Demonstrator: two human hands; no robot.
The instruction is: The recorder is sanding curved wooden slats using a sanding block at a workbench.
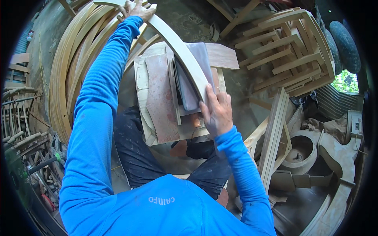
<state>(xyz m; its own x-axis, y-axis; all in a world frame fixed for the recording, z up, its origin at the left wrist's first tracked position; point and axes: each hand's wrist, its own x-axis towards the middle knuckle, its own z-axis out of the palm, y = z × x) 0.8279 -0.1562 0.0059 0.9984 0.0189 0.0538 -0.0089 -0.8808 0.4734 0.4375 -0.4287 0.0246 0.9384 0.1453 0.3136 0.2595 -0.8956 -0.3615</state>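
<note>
A long, pale curved wooden strip [179, 48] slants across the low work stand from the far left toward me. My left hand [138, 10] grips it near its far end, arm stretched out. At the near end, my right hand [219, 112] is closed on the strip, index finger laid along it; whether anything else is under that palm is hidden. Beneath the strip lies a grey padded sheet [199, 55], beside a worn reddish board [162, 98] and a thin upright slat [173, 92] on the stand. A small orange-brown block [195, 120] shows at the stand's near side.
Stacked curved wooden strips [59, 84] stand close by my left arm. A pile of slatted wooden frames [293, 47] sits at the far right. Long straight boards [272, 137] lean near my right elbow, beside a round pale pot-like container [299, 151]. Scrap sticks [37, 153] crowd the left.
</note>
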